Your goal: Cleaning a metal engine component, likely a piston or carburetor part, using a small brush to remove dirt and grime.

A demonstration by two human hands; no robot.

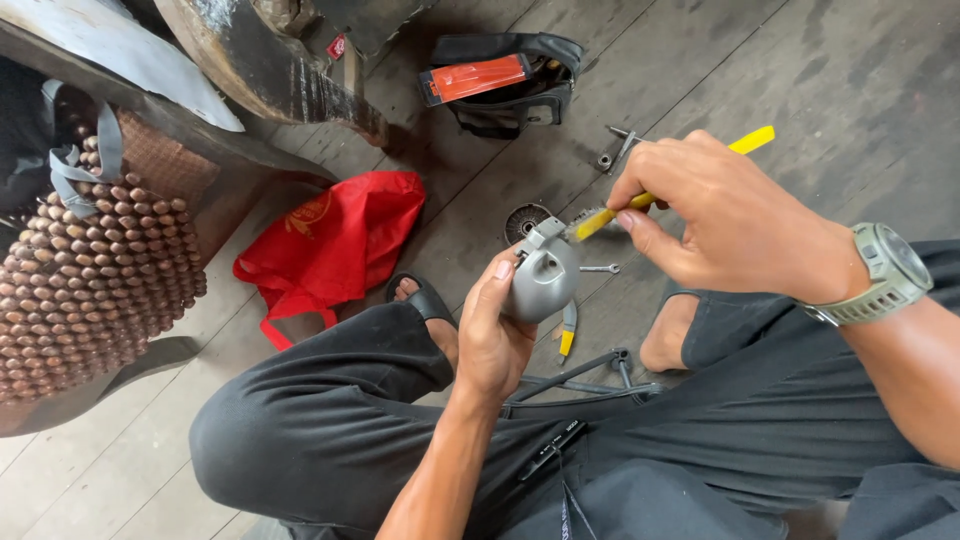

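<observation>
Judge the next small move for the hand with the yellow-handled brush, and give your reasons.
Probably a short stroke across the fitting: the right hand holds the brush with bristles at the top of the grey metal part, gripped by the left hand.

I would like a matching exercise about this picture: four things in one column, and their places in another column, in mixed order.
Things:
1. grey metal part
2. yellow-handled brush
3. red bag
4. black pouch

Places:
A. on the floor at the top, with an orange item on it
B. held in the left hand
C. on the floor beside the beaded seat cover
D. held in the right hand

Pairs: 1-B, 2-D, 3-C, 4-A
</observation>
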